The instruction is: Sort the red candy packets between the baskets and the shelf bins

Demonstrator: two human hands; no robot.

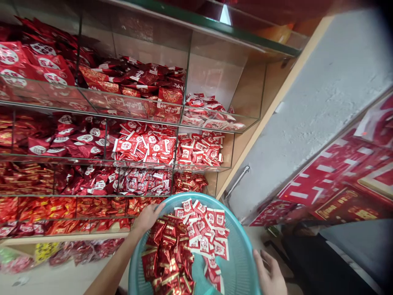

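Observation:
A round teal plastic basket [242,235] is between my two hands, in front of the shelves. My left hand [147,218] grips its rim at the upper left, and my right hand [267,268] holds the rim on the right side. Inside, dark red packets with gold bands [170,250] are heaped on the left. Small red-and-white packets [204,229] lie toward the top and right of the basket. Part of the teal bottom shows between the two heaps. The basket's near side is cut off by the frame's lower edge.
Glass-fronted shelves [141,166] carry several compartments of red packets. A wooden side panel [270,110] ends the unit beside a grey wall [325,82]. Red printed goods [331,172] are at the right, above a dark object [307,254]. Bagged items [82,256] lie under the bottom shelf.

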